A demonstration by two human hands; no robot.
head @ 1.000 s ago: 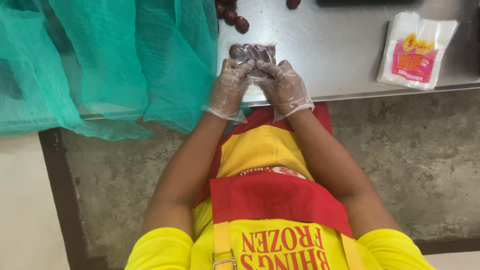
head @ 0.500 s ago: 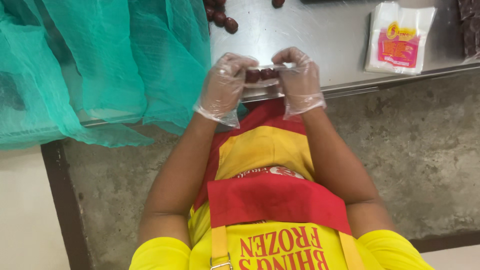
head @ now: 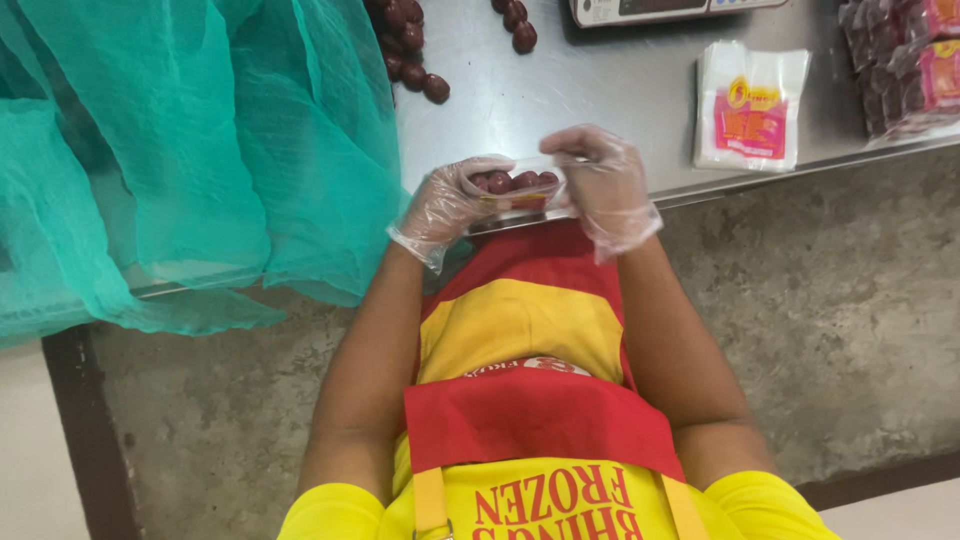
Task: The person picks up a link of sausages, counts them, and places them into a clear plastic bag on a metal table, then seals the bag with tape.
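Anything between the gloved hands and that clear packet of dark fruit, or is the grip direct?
Nothing visible stands between them. The left hand and the right hand both grip the clear packet of dark fruit directly through thin disposable gloves, over the edge of the steel table.

The small packet of dark fruits (head: 515, 186) now sits lower, at the table edge (head: 700, 190); both hands spread apart along it.

a small clear pouch of dark red fruit (head: 515, 186) sits pinched between the gloved left hand (head: 445, 208) and right hand (head: 603, 183). right of the right hand lies a flat white packet stack with a pink-and-yellow label (head: 750, 106); beyond it, at the far right edge, filled pink-labelled packs (head: 905, 60). above the right hand is the edge of a grey scale with a dark screen (head: 655, 9).
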